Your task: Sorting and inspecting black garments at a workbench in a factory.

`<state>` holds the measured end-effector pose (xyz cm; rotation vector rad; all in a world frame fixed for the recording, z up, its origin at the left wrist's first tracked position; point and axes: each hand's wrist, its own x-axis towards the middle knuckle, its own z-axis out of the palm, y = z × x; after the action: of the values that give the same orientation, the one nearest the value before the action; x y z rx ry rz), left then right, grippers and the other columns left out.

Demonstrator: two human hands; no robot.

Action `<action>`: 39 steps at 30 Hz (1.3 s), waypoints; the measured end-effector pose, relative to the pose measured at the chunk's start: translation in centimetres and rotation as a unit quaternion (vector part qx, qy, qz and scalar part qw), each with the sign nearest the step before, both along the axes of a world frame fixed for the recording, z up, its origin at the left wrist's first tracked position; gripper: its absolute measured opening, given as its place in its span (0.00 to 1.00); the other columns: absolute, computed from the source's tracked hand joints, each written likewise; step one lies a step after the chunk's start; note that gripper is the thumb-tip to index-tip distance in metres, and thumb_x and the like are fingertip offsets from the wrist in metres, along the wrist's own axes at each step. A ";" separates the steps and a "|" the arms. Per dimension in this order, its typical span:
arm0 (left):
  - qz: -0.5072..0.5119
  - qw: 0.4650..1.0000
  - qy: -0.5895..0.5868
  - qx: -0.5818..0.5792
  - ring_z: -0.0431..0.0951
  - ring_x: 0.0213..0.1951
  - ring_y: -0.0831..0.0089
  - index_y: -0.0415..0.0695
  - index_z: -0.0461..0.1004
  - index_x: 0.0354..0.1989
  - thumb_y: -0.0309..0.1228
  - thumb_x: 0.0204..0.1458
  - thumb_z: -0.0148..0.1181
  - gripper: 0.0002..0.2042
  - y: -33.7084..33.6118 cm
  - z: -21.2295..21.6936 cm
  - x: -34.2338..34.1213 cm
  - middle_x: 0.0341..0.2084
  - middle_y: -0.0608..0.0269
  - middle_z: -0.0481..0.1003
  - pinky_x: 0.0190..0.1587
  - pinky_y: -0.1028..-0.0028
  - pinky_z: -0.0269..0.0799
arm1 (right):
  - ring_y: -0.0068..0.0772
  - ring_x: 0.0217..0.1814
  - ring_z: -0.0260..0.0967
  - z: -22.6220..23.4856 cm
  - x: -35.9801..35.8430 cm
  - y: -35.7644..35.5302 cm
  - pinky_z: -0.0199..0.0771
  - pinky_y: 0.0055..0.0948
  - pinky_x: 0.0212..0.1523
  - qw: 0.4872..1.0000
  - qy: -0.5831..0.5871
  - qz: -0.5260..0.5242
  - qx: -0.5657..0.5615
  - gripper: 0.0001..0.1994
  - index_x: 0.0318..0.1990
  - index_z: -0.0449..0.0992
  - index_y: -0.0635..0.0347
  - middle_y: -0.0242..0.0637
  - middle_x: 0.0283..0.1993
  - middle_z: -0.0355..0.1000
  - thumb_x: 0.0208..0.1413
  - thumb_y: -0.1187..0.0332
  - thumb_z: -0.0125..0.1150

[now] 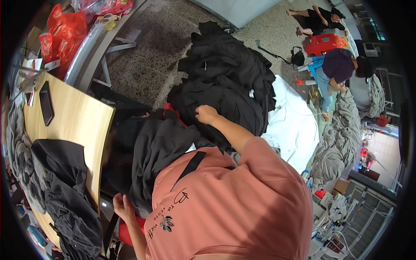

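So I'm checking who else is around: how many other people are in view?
2. One person in dark clothes is on the floor at the top right; another in a purple top bends just below, by the grey fabric heap. Others may be hidden.

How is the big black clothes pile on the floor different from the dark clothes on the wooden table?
The black pile on the floor is far bigger and heaped high; the dark garment on the wooden table lies flatter and droops over the table's edge. The right hand touches the floor pile; no hand touches the table garment, and the left hand is beside the table. Both are dark, crumpled fabric.
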<state>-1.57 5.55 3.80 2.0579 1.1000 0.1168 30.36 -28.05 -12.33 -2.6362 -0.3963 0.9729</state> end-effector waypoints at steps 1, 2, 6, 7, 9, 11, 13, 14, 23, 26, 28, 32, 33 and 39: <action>0.003 0.999 0.000 0.032 0.69 0.30 0.76 0.35 0.69 0.38 0.26 0.48 0.57 0.10 -0.1 -0.9 -1.8 0.28 0.62 0.71 0.34 0.78 0.66 | 0.47 0.44 0.68 1.0 0.2 1.0 0.68 0.37 0.46 0.999 -0.040 0.020 0.024 0.13 0.36 0.75 0.61 0.48 0.39 0.71 0.45 0.64 0.56; 0.007 0.998 0.001 0.062 0.69 0.31 0.75 0.35 0.69 0.38 0.27 0.49 0.57 0.11 -0.3 -1.7 -3.7 0.29 0.61 0.71 0.35 0.76 0.66 | 0.47 0.43 0.68 2.4 0.4 2.1 0.68 0.38 0.45 0.995 -0.080 0.042 0.048 0.12 0.36 0.75 0.61 0.47 0.38 0.71 0.45 0.65 0.56; 0.086 0.996 0.010 -0.012 0.71 0.34 0.71 0.34 0.67 0.42 0.29 0.49 0.57 0.15 -1.8 -4.0 -8.0 0.34 0.58 0.72 0.37 0.74 0.66 | 0.49 0.38 0.69 6.8 0.7 6.7 0.69 0.40 0.41 0.961 -0.160 -0.003 0.223 0.09 0.32 0.75 0.63 0.46 0.34 0.71 0.45 0.68 0.57; 0.106 0.994 -0.006 -0.041 0.70 0.33 0.73 0.34 0.66 0.45 0.29 0.50 0.57 0.16 -1.9 -5.4 -9.5 0.34 0.59 0.71 0.35 0.75 0.66 | 0.49 0.38 0.69 8.2 0.5 8.1 0.69 0.40 0.41 0.962 -0.158 0.007 0.223 0.09 0.32 0.75 0.63 0.46 0.34 0.71 0.45 0.68 0.57; 0.182 0.974 0.010 -0.134 0.69 0.31 0.77 0.35 0.64 0.47 0.31 0.51 0.56 0.18 -4.2 -4.4 -9.1 0.34 0.60 0.70 0.33 0.79 0.66 | 0.47 0.41 0.68 11.3 -0.1 11.1 0.67 0.37 0.44 0.945 -0.100 0.059 0.304 0.11 0.36 0.74 0.62 0.45 0.36 0.70 0.43 0.70 0.58; 0.218 0.964 0.011 -0.151 0.69 0.29 0.79 0.36 0.64 0.47 0.33 0.51 0.56 0.18 -5.7 -4.2 -9.1 0.33 0.61 0.70 0.31 0.80 0.65 | 0.46 0.44 0.66 14.1 -1.1 13.6 0.66 0.36 0.46 0.916 -0.098 0.175 0.347 0.14 0.39 0.73 0.62 0.44 0.39 0.69 0.42 0.70 0.59; 0.135 0.988 -0.072 0.024 0.64 0.22 0.84 0.37 0.64 0.48 0.34 0.50 0.56 0.19 -5.5 -11.5 -13.7 0.27 0.67 0.67 0.22 0.84 0.60 | 0.45 0.50 0.63 15.5 -2.0 15.3 0.63 0.36 0.50 0.871 -0.113 0.331 0.344 0.20 0.45 0.69 0.61 0.44 0.45 0.67 0.40 0.70 0.60; 0.221 0.967 -0.098 -0.077 0.66 0.23 0.81 0.37 0.64 0.49 0.34 0.50 0.56 0.20 -6.0 -13.1 -14.5 0.27 0.67 0.68 0.24 0.81 0.63 | 0.44 0.53 0.61 15.3 -2.2 15.9 0.62 0.35 0.51 0.856 -0.122 0.400 0.303 0.24 0.48 0.67 0.61 0.43 0.49 0.66 0.39 0.70 0.61; 0.096 0.995 -0.001 -0.025 0.67 0.48 0.56 0.41 0.57 0.55 0.30 0.35 0.64 0.34 -9.2 -5.1 -10.4 0.47 0.49 0.66 0.49 0.66 0.65 | 0.43 0.43 0.63 14.9 -7.1 19.1 0.59 0.36 0.45 0.780 -0.065 0.584 0.217 0.20 0.39 0.70 0.61 0.41 0.37 0.68 0.30 0.77 0.60; 0.118 0.992 -0.015 -0.030 0.65 0.53 0.58 0.40 0.54 0.57 0.27 0.36 0.61 0.35 -9.6 -5.2 -10.4 0.50 0.49 0.63 0.52 0.66 0.61 | 0.46 0.33 0.62 15.5 -7.5 18.9 0.59 0.35 0.33 0.770 -0.132 0.548 0.298 0.15 0.25 0.68 0.62 0.41 0.28 0.66 0.21 0.82 0.52; 0.137 0.988 -0.042 -0.057 0.63 0.53 0.56 0.40 0.52 0.58 0.28 0.36 0.61 0.37 -10.1 -5.3 -10.8 0.50 0.48 0.63 0.52 0.66 0.61 | 0.46 0.37 0.63 16.7 -6.9 18.5 0.60 0.35 0.36 0.767 -0.185 0.509 0.344 0.15 0.27 0.67 0.62 0.41 0.32 0.66 0.22 0.82 0.53; 0.065 0.998 -0.024 0.006 0.65 0.52 0.56 0.40 0.55 0.56 0.25 0.37 0.57 0.32 -11.0 -6.2 -12.0 0.48 0.48 0.64 0.50 0.67 0.63 | 0.49 0.44 0.61 16.0 -6.0 17.6 0.60 0.37 0.43 0.821 -0.175 0.453 0.300 0.20 0.33 0.70 0.63 0.43 0.41 0.65 0.22 0.82 0.52; 0.048 0.999 0.005 0.017 0.66 0.50 0.56 0.39 0.60 0.53 0.22 0.38 0.54 0.27 -11.2 -6.8 -12.4 0.46 0.49 0.66 0.49 0.67 0.63 | 0.48 0.45 0.63 15.8 -5.7 17.5 0.59 0.38 0.47 0.812 -0.188 0.475 0.281 0.20 0.37 0.70 0.63 0.43 0.41 0.67 0.27 0.81 0.54; 0.282 0.926 -0.202 -0.149 0.70 0.30 0.82 0.35 0.72 0.29 0.16 0.40 0.48 0.08 -6.5 -5.7 -12.2 0.24 0.68 0.73 0.35 0.79 0.68 | 0.30 0.35 0.68 15.8 -3.0 17.3 0.64 0.28 0.37 0.855 0.037 0.438 0.275 0.12 0.34 0.72 0.67 0.39 0.30 0.71 0.37 0.79 0.52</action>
<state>-13.79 -0.90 -1.93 1.3207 1.3149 0.5956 27.34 -10.72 3.49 -1.8374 -1.6656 0.9635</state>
